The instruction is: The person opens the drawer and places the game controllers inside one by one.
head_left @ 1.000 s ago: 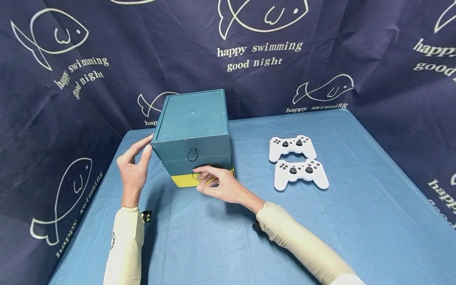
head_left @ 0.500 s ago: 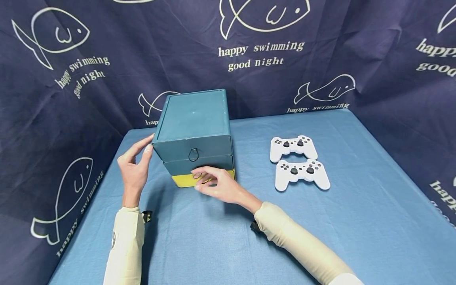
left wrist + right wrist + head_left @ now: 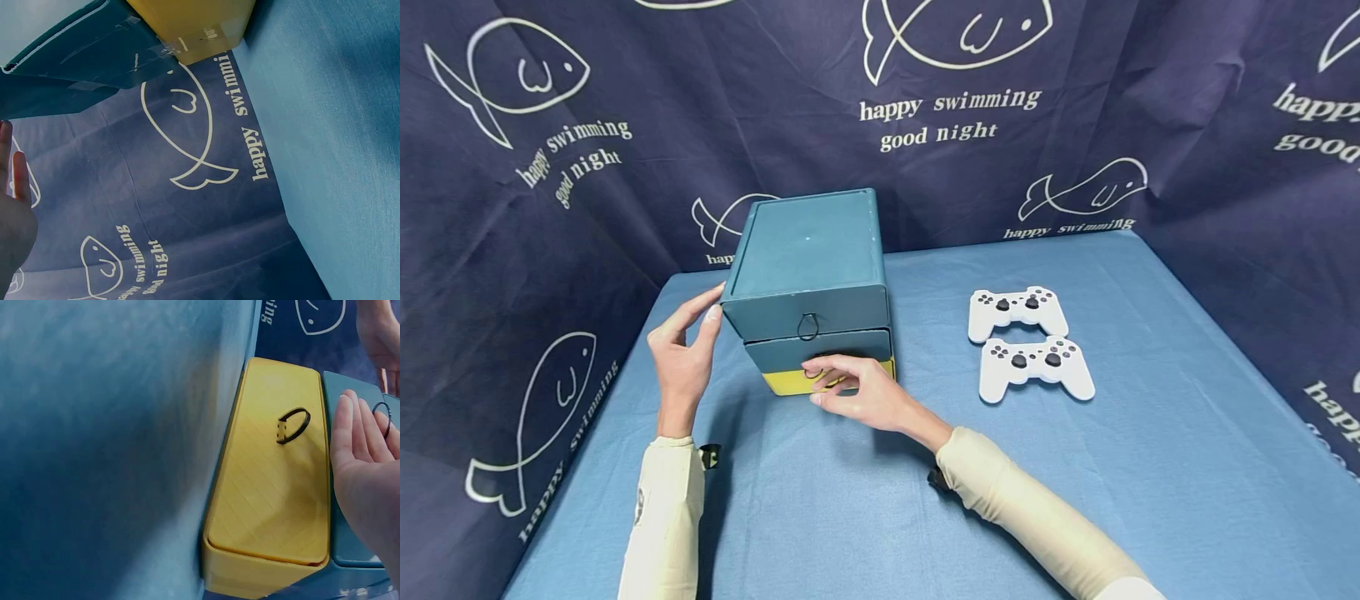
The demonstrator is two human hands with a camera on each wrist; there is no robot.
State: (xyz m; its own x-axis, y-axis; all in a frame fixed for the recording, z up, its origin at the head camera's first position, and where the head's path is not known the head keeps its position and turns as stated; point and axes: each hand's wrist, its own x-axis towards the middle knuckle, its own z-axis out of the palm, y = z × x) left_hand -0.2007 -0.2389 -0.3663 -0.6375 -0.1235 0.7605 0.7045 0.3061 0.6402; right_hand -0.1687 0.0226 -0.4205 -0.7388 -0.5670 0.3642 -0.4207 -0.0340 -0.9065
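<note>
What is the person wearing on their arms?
Both arms wear long, snug cream sleeves that end at the wrists. The left sleeve has a small dark marking on it, too small to read. A small black device sits at the left wrist, another at the right. The left hand and right hand are bare.

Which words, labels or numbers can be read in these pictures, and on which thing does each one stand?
"happy swimming good night": white print on the dark blue fish-pattern cloth backdrop, repeated, some copies cut off by folds or the picture's edge.
Small dark mark on the cream left sleeve: too blurred to read.
Teal and yellow plastic drawer box: no text.
Two white game controllers: no readable text.
</note>
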